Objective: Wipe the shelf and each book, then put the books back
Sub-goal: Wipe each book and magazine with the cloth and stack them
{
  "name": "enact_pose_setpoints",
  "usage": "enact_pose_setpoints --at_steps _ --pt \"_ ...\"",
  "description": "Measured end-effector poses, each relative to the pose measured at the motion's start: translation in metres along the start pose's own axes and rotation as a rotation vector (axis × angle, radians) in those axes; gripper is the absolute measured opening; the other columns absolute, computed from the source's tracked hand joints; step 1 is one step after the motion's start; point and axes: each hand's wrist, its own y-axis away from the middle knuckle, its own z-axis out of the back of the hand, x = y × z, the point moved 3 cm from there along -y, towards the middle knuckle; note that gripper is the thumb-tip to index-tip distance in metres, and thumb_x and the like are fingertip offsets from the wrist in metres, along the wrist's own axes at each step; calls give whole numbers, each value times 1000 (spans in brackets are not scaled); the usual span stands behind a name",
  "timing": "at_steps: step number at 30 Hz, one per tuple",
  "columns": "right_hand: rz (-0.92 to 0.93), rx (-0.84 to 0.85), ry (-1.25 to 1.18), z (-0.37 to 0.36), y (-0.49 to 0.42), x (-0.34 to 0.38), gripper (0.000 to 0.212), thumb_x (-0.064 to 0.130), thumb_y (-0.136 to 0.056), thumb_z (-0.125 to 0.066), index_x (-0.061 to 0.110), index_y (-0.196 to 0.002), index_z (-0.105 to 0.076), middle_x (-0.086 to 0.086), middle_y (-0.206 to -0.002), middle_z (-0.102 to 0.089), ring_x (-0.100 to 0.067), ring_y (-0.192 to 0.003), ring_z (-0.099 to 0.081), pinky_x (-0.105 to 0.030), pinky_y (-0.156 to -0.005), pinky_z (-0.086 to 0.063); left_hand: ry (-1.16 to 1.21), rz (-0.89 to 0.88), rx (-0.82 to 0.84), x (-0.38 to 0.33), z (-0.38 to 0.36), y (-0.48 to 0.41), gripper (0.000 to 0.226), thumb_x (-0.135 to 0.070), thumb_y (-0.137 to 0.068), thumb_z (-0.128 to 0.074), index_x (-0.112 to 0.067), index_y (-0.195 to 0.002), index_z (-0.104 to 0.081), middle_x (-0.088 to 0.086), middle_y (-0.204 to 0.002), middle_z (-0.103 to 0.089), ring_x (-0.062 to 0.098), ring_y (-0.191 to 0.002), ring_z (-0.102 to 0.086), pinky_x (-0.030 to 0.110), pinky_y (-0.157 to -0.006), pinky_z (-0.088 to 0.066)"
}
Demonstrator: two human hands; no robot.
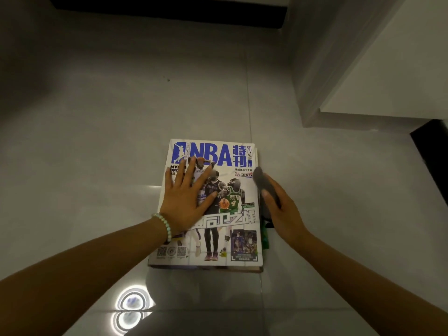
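Pinning the magazine [232, 221] with my left grip [185, 204], fingers straight and spread; right grip [283, 212] curled round a dark cloth [263, 184]. Likely risk: a hard wipe slides the glossy cover off the stack [206, 269].

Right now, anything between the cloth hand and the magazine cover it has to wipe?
Nothing visible between them: the right hand holds the cloth at the right edge of the magazine cover. The left hand lies flat on the cover's left middle, so that patch is blocked from wiping.
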Motion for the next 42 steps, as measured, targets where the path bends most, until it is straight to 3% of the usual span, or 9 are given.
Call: enact_pose_setpoints --at_steps 8,12,15,18,22,24,28,33,42 --pt "-272 -140 -249 19 0 -1 18 29 -101 -40 22 -111 -53 -1 -85 -68 -8 -66 -69 -20 -54 -55 -50 9 46 -38 -9 -8 73 -70 -76 15 -41 -143 25 2 -152 32 25 -139 32 51 -112 20" --pt "-255 -169 -275 41 -4 16 34 36 -100 -39 14 -121 -54 -10 -92 -71 -19 -75 -71 -24 -58 -56 57 43 189 -65 0 -29 67 -69 -86 4 -39 -144 19 7 -154 29 26 -136 34 48 -106 25" --pt "-141 -106 -249 42 -9 42 31 34 -100 -41 15 -118 -57 -5 -91 -71 -14 -75 -71 -20 -58 -54 411 172 355 -86 30 -44 65 -60 -94 -4 -29 -151 0 9 -157 18 29 -141 26 49 -111 17" --pt "-20 -19 -246 29 -12 67 25 26 -99 -46 21 -120 -58 0 -101 -70 -7 -87 -69 -16 -67 -53 922 327 446 -90 68 -57 80 -69 -88 -2 -20 -150 -20 13 -157 -12 34 -145 -8 51 -116 -7" --pt "101 56 -190 2 -13 84 35 14 -96 -52 10 -131 -55 -5 -114 -68 -12 -99 -67 -22 -82 -54 1515 468 593 -82 94 -73 68 -68 -90 -24 -10 -108 -55 14 -105 -60 28 -95 -59 39 -82 -49" --pt "119 82 -163 -10 -15 87 40 14 -95 -55 9 -135 -53 -8 -119 -66 -12 -102 -66 -21 -84 -53 1508 541 514 -74 98 -77 49 -54 -96 -36 -9 -98 -56 12 -89 -58 22 -77 -57 31 -67 -50" --pt "115 103 -195 -16 -20 95 40 14 -94 -56 10 -134 -53 -7 -119 -66 -11 -99 -67 -17 -77 -52 1495 552 401 -57 97 -76 39 -27 -102 -35 0 -126 -50 13 -93 -61 21 -79 -59 31 -66 -49" --pt "250 -31 -211 1 -15 119 34 15 -93 -57 26 -126 -56 5 -118 -66 -11 -107 -64 -28 -89 -54 1597 508 433 -54 111 -72 35 -31 -101 -38 -5 -115 -57 14 -92 -68 23 -79 -66 38 -75 -56" --pt "381 -92 -218 1 -31 151 35 14 -94 -54 16 -129 -54 9 -117 -64 1 -106 -62 -12 -86 -47 1745 512 519 -25 117 -60 41 -37 -100 -36 -4 -106 -60 16 -84 -71 23 -67 -71 35 -58 -59"
